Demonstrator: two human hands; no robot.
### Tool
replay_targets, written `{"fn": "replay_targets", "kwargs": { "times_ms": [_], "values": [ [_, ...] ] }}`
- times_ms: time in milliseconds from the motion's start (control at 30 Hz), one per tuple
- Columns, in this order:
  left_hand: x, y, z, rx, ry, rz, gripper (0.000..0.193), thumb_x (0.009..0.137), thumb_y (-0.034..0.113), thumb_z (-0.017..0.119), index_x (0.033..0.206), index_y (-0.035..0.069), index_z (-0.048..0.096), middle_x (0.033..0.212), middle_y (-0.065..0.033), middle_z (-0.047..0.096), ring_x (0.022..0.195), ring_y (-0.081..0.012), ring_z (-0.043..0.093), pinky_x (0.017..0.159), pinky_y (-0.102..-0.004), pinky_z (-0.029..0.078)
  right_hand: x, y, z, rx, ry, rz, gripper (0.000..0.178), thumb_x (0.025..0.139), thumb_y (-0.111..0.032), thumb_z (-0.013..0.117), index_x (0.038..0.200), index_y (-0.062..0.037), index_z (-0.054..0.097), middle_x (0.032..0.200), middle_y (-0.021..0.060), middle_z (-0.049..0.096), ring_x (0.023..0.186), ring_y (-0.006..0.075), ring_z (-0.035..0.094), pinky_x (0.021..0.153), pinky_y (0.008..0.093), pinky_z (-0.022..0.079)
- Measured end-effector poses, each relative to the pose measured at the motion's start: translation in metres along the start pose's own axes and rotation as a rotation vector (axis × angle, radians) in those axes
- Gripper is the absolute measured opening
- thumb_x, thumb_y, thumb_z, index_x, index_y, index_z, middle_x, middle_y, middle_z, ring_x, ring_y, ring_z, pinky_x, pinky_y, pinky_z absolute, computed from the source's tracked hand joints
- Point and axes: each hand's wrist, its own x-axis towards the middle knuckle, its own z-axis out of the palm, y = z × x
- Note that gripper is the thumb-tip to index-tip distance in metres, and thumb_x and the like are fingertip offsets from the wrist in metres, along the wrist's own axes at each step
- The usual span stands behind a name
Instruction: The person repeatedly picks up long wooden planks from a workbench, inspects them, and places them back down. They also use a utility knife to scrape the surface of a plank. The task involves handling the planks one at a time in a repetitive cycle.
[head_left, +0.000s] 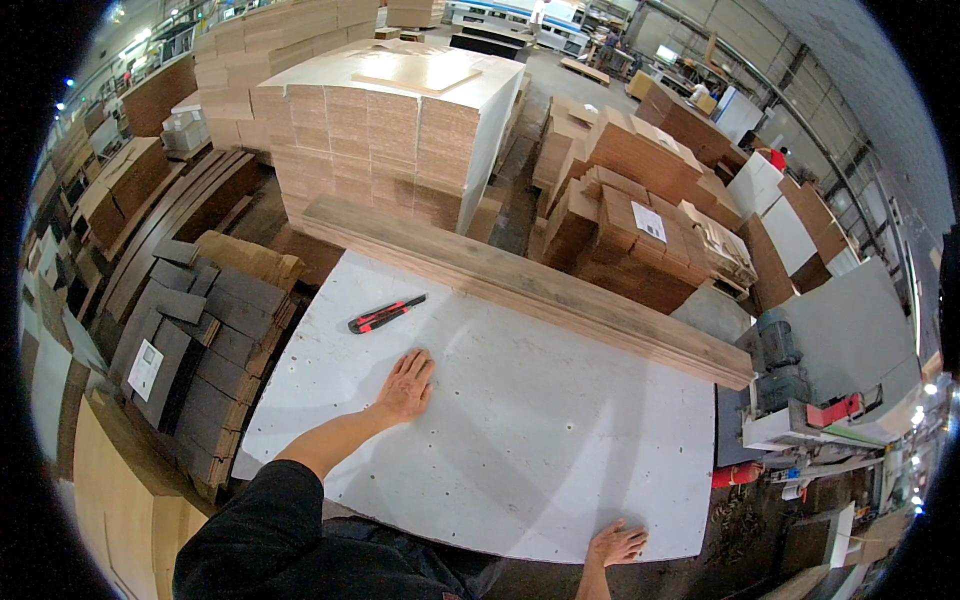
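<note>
My left hand (406,386) lies flat on a white board (500,430), its fingers stretched toward the far side and nothing in it. Just beyond it, a red and black utility knife (388,314) rests on the board. My right hand (616,545) is on the board's near right edge, fingers apart and holding nothing. Small dark holes or marks dot the white surface. Along the board's far edge lies a stack of long wood-grain strips (520,290), running from the far left to the right corner.
Tall stacks of cut boards (370,140) stand beyond the table, with more brown panel stacks (640,235) at the far right. Dark panels (190,350) are piled at the left. Close on the right is a machine with a motor (780,365); a red cylinder (736,475) sits below it.
</note>
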Motion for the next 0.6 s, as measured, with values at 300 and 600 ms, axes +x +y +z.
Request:
{"fn": "replay_targets", "kwargs": {
  "times_ms": [300, 600],
  "values": [
    [0.000, 0.000, 0.001, -0.010, -0.008, -0.007, 0.053, 0.088, 0.017, 0.059, 0.137, 0.000, 0.047, 0.150, -0.0210, 0.038, 0.144, -0.0387, 0.031, 0.120, -0.0504, 0.026, -0.002, -0.001, -0.005, -0.006, 0.007, 0.003, 0.068, 0.106, -0.052, 0.031, 0.154, -0.0039, 0.031, 0.159, 0.0175, 0.029, 0.146, 0.0327, 0.028, 0.112, 0.0501, 0.031],
    [0.001, 0.004, -0.005, -0.024, 0.008, -0.007, 0.051, 0.087, 0.016, 0.060, 0.134, 0.000, 0.048, 0.147, -0.0212, 0.040, 0.142, -0.0385, 0.033, 0.119, -0.0503, 0.028, -0.004, -0.003, -0.014, 0.087, -0.027, 0.014, 0.069, 0.104, -0.050, 0.034, 0.152, -0.0009, 0.033, 0.160, 0.0198, 0.028, 0.148, 0.0336, 0.025, 0.116, 0.0513, 0.025]
  ]
}}
